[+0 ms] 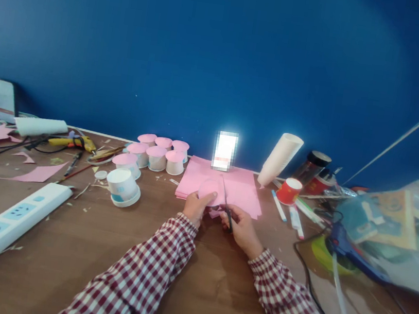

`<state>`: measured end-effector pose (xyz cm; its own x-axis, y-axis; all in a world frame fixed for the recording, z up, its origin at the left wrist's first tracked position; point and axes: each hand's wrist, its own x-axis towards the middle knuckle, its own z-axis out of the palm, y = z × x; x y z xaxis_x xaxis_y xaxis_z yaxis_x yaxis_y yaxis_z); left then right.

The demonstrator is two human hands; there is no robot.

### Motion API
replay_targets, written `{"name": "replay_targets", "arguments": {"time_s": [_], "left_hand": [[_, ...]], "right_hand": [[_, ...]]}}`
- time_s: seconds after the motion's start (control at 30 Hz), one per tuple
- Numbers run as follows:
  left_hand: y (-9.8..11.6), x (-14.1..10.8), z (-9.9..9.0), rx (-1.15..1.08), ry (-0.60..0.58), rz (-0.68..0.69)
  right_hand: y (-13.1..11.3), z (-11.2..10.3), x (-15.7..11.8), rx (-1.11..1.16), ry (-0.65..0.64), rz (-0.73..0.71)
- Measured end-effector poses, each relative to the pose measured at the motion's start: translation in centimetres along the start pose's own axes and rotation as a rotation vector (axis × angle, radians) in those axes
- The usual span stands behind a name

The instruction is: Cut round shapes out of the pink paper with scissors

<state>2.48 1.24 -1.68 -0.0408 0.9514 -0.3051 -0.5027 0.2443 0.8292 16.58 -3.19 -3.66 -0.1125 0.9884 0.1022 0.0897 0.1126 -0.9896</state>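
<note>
Between the thumb and fingers of my left hand (199, 205) is a piece of pink paper (210, 189) with a rounded edge. My right hand (241, 227) grips a pair of dark-handled scissors (228, 212), whose blades point up and away beside the held paper. Both hands are near each other at the front edge of a stack of pink sheets (244, 185) lying on the table. Small pink scraps hang just below the held piece, between my hands. To the left stand several white cups with pink round tops (157, 153).
A white power strip (2, 229) lies at the left, with a yellow glue gun (75, 142) behind it. White cups (124, 186) stand left of centre. Stacked cups (280, 159), a red cup (289, 190), markers and a blue glue gun (355, 258) occupy the right.
</note>
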Motion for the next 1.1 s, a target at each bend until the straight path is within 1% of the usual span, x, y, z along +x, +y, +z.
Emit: {"name": "replay_targets", "arguments": {"time_s": [0.2,0.5,0.73,1.1], "left_hand": [[-0.06,0.05,-0.05,-0.004,0.016,-0.009],[-0.26,0.35,-0.17,-0.018,0.007,-0.005],[-0.11,0.21,-0.07,-0.021,0.029,-0.009],[-0.42,0.37,-0.21,0.012,0.013,-0.005]], "right_hand": [[0.03,-0.01,0.01,-0.009,-0.001,0.0],[-0.19,0.01,-0.01,-0.02,0.007,0.007],[-0.04,0.02,-0.03,-0.009,0.001,0.016],[0.03,0.07,0.03,0.032,0.0,0.018]]}}
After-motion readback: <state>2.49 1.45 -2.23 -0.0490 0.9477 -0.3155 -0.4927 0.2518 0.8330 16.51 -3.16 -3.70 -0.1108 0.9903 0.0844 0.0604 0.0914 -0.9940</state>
